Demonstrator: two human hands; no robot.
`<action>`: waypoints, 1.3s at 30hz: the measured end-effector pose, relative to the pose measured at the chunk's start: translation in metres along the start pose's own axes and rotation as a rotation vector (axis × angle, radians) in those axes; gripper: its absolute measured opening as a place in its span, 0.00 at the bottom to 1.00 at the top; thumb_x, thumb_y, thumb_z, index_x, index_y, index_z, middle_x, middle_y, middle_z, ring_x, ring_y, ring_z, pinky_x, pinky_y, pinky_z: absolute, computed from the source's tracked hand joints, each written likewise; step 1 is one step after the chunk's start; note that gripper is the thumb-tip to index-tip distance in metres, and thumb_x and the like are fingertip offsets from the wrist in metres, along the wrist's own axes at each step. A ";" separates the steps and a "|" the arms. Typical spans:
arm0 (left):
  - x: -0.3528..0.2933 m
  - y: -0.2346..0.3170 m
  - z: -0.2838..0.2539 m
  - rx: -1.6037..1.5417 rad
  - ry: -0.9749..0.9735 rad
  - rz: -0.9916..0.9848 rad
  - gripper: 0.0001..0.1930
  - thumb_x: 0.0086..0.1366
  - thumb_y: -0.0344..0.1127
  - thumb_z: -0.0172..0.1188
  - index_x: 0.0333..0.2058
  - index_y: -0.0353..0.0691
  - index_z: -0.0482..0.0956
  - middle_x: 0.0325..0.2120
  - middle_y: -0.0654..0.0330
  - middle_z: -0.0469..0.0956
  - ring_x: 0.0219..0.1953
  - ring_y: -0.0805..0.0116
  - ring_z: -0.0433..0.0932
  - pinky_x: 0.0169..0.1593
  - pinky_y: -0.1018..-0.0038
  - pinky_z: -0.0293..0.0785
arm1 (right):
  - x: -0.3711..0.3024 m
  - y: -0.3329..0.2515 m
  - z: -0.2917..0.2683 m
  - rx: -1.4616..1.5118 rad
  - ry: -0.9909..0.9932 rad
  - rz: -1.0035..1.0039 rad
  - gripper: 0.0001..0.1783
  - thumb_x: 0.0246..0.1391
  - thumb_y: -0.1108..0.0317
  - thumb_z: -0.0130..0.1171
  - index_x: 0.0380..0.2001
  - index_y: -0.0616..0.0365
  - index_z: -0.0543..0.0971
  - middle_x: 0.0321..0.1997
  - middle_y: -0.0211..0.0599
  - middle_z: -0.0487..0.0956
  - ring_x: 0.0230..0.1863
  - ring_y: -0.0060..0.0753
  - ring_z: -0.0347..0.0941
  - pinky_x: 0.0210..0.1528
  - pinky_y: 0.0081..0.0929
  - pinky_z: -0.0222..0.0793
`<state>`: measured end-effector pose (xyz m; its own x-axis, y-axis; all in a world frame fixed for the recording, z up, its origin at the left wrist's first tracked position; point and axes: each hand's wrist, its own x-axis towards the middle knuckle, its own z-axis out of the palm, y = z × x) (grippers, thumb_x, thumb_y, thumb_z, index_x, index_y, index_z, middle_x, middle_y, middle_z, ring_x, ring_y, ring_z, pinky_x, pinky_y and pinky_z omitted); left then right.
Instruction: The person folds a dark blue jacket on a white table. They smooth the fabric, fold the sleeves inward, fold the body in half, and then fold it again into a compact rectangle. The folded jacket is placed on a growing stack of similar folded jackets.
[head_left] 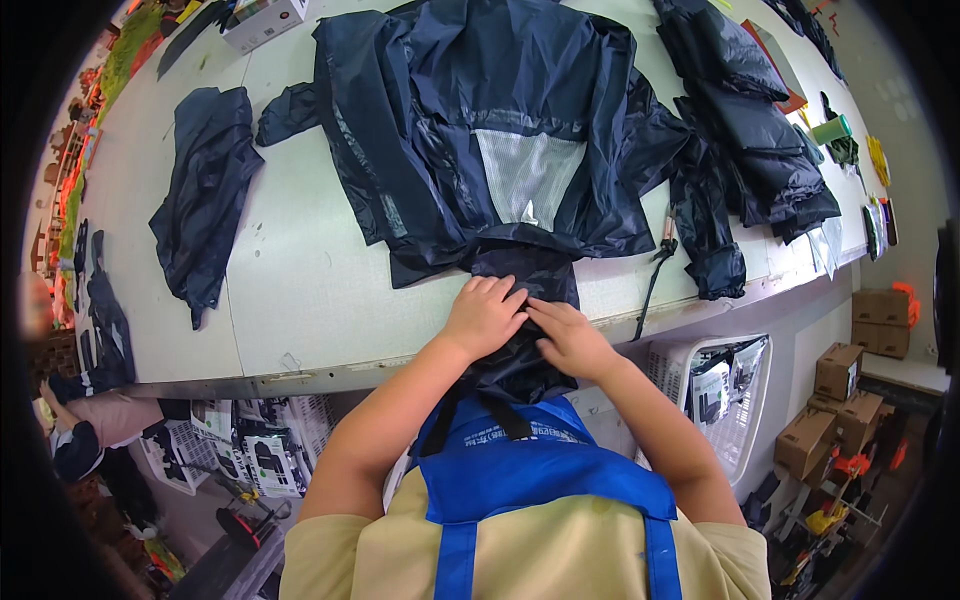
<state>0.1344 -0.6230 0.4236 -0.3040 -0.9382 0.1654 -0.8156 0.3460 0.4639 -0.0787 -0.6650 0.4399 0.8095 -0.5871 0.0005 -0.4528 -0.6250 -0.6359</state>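
Note:
A dark navy jacket (480,75) lies spread on the table, with a whitish mesh panel (528,170) showing near its lower middle. From under its near edge a black fabric piece (520,265) runs toward me and hangs over the table's front edge. My left hand (485,315) rests on this piece with its fingers stretched out flat. Beside it, my right hand (570,338) lies on the same fabric, fingers extended toward the left. The fingertips of both hands nearly meet, and the cloth directly beneath them is hidden.
Another dark garment piece (205,195) lies left on the table (285,240). Folded dark garments (755,120) are piled at the right, near a green thread spool (830,130). A white basket (745,420) of packaged items stands below the right edge. Cardboard boxes (838,370) sit farther right. Another person's arm (62,405) shows at far left.

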 end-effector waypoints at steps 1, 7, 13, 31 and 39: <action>-0.003 -0.001 -0.001 0.037 0.036 -0.011 0.23 0.51 0.42 0.65 0.47 0.43 0.78 0.51 0.51 0.73 0.50 0.53 0.72 0.52 0.60 0.69 | -0.007 0.007 -0.010 0.147 -0.004 -0.012 0.32 0.39 0.76 0.55 0.55 0.57 0.72 0.63 0.43 0.67 0.61 0.45 0.63 0.59 0.40 0.62; -0.021 -0.006 0.005 0.017 -0.184 -0.021 0.34 0.54 0.55 0.65 0.60 0.72 0.66 0.68 0.50 0.46 0.69 0.36 0.42 0.67 0.46 0.46 | -0.042 0.011 -0.024 -0.369 -0.110 -0.185 0.33 0.38 0.73 0.59 0.54 0.44 0.73 0.61 0.35 0.69 0.63 0.41 0.63 0.62 0.43 0.59; -0.020 -0.046 0.004 -0.640 -0.193 -0.242 0.27 0.64 0.40 0.56 0.62 0.49 0.65 0.65 0.47 0.58 0.67 0.51 0.56 0.67 0.62 0.53 | 0.014 0.027 0.006 0.264 0.250 0.608 0.10 0.49 0.64 0.62 0.34 0.57 0.80 0.35 0.46 0.81 0.39 0.52 0.77 0.43 0.43 0.70; 0.004 0.000 0.016 -0.228 -0.018 -0.263 0.09 0.61 0.37 0.57 0.34 0.38 0.79 0.29 0.51 0.80 0.35 0.52 0.78 0.39 0.59 0.73 | 0.019 0.034 -0.002 -0.175 0.057 -0.024 0.19 0.47 0.67 0.62 0.45 0.52 0.75 0.44 0.36 0.75 0.43 0.41 0.72 0.46 0.34 0.68; 0.024 0.004 0.006 -0.315 -0.173 -0.640 0.09 0.62 0.37 0.57 0.35 0.39 0.75 0.33 0.51 0.79 0.39 0.51 0.77 0.41 0.57 0.72 | 0.051 0.033 -0.026 -0.314 -0.013 -0.261 0.23 0.45 0.60 0.64 0.46 0.52 0.77 0.33 0.32 0.76 0.40 0.38 0.72 0.49 0.34 0.67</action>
<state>0.1207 -0.6439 0.4238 0.0897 -0.9328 -0.3491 -0.6873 -0.3117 0.6561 -0.0619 -0.7293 0.4388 0.9163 -0.3824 0.1195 -0.3217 -0.8801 -0.3493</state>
